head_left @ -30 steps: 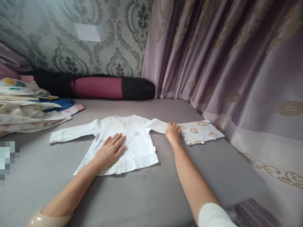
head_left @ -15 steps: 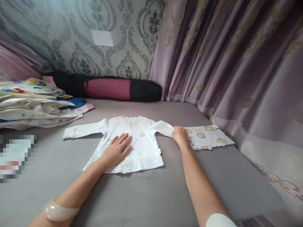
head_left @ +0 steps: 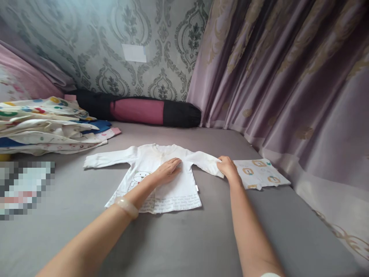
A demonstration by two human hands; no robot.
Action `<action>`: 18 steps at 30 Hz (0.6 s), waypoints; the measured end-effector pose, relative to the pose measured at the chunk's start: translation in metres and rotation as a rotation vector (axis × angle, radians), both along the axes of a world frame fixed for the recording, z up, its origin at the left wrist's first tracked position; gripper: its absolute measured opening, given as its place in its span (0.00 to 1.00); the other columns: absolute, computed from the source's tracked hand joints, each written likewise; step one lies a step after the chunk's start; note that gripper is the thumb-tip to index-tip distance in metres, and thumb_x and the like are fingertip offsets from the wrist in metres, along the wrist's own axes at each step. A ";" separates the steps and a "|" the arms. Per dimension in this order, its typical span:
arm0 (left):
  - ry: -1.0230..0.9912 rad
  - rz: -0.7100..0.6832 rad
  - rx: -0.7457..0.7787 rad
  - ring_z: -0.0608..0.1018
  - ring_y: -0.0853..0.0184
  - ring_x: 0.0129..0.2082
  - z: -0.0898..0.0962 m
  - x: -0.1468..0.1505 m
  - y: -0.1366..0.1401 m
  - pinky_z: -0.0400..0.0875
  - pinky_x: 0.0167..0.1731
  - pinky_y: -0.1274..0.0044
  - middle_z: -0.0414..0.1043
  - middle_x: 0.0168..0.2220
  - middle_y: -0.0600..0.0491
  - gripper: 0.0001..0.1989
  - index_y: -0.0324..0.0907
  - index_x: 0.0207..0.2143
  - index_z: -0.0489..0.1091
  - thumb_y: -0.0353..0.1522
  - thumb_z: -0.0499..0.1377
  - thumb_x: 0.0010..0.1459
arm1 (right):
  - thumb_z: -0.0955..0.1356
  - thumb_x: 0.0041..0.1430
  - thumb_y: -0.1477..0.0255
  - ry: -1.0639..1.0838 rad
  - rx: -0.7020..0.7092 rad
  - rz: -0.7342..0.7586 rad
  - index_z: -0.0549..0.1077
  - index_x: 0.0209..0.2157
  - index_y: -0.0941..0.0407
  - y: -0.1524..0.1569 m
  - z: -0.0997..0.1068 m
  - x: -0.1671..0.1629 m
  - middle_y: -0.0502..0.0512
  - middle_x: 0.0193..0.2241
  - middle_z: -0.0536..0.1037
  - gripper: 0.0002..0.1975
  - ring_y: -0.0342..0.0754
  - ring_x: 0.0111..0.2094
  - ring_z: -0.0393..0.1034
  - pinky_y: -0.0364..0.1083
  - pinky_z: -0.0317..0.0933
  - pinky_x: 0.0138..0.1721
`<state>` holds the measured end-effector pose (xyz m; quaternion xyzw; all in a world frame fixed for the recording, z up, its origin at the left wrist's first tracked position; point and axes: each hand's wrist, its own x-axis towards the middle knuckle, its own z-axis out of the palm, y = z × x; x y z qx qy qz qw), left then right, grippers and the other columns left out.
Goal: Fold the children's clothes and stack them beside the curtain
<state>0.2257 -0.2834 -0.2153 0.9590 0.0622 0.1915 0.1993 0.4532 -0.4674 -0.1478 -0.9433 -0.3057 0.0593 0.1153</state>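
Observation:
A small white long-sleeved shirt (head_left: 175, 194) lies spread face up on the grey bed sheet, with a bear drawing on its front and rows of print along the hem. Both sleeves stretch out sideways. My left hand (head_left: 168, 170) rests on the upper chest of the shirt, fingers extended and pointing right; a pale bangle (head_left: 127, 207) is on that wrist. At the end of the right-hand sleeve, my right hand (head_left: 228, 167) pinches the cuff, its fingertips partly hidden. Just beyond that hand lies a folded white cloth with orange animal prints (head_left: 261, 173).
A heap of printed children's clothes (head_left: 49, 125) is at the left. A black and maroon bolster (head_left: 138, 111) lies along the papered wall. Purple curtains (head_left: 273, 77) hang down the right side of the bed (head_left: 178, 246). A pixelated patch (head_left: 23, 190) covers something at the left edge.
My left hand has slid up and right across the shirt, uncovering the bear drawing. My right hand stays at the cuff, which now shows below it. The view has shifted slightly left.

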 end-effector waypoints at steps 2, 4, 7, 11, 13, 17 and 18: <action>0.006 0.018 -0.026 0.69 0.57 0.59 -0.005 0.020 0.004 0.64 0.60 0.64 0.68 0.58 0.41 0.20 0.40 0.57 0.63 0.35 0.49 0.64 | 0.64 0.56 0.74 0.041 0.085 0.015 0.80 0.44 0.54 -0.001 0.000 0.006 0.58 0.43 0.81 0.17 0.54 0.46 0.75 0.45 0.63 0.43; 0.019 0.049 -0.038 0.67 0.55 0.61 -0.008 0.036 0.006 0.61 0.61 0.62 0.68 0.58 0.40 0.20 0.39 0.56 0.65 0.35 0.50 0.64 | 0.65 0.54 0.72 0.099 0.206 0.023 0.81 0.40 0.53 -0.002 -0.001 0.011 0.56 0.39 0.82 0.15 0.52 0.44 0.75 0.44 0.64 0.42; 0.091 0.127 -0.061 0.63 0.53 0.64 -0.006 0.049 0.006 0.57 0.63 0.60 0.65 0.61 0.41 0.22 0.40 0.58 0.64 0.36 0.50 0.64 | 0.68 0.51 0.70 0.241 0.466 0.013 0.81 0.37 0.56 -0.002 -0.002 0.016 0.55 0.36 0.83 0.12 0.50 0.39 0.76 0.43 0.65 0.40; 0.228 0.195 -0.082 0.55 0.53 0.68 0.001 0.053 0.003 0.50 0.65 0.62 0.57 0.66 0.44 0.26 0.40 0.63 0.58 0.38 0.48 0.65 | 0.73 0.46 0.71 0.585 0.822 -0.048 0.79 0.34 0.59 0.000 0.004 0.013 0.54 0.30 0.82 0.11 0.46 0.30 0.76 0.42 0.68 0.32; 0.291 0.213 -0.106 0.52 0.54 0.69 0.006 0.054 0.002 0.47 0.66 0.63 0.53 0.68 0.45 0.28 0.40 0.65 0.55 0.40 0.47 0.65 | 0.75 0.43 0.72 0.770 0.928 -0.100 0.78 0.33 0.59 0.001 0.013 0.008 0.53 0.27 0.81 0.12 0.45 0.26 0.75 0.41 0.68 0.28; 0.395 0.212 -0.158 0.47 0.54 0.70 0.016 0.054 0.003 0.43 0.67 0.63 0.47 0.70 0.47 0.31 0.41 0.66 0.51 0.41 0.48 0.63 | 0.76 0.42 0.78 0.976 1.077 -0.165 0.76 0.33 0.58 0.011 0.035 -0.005 0.51 0.25 0.80 0.13 0.44 0.24 0.74 0.41 0.69 0.26; 0.411 0.207 -0.164 0.46 0.55 0.70 0.018 0.054 0.003 0.43 0.67 0.63 0.46 0.70 0.47 0.32 0.41 0.67 0.51 0.41 0.48 0.62 | 0.76 0.42 0.79 1.004 1.107 -0.175 0.76 0.32 0.58 0.015 0.040 -0.009 0.50 0.25 0.80 0.13 0.44 0.24 0.74 0.41 0.69 0.26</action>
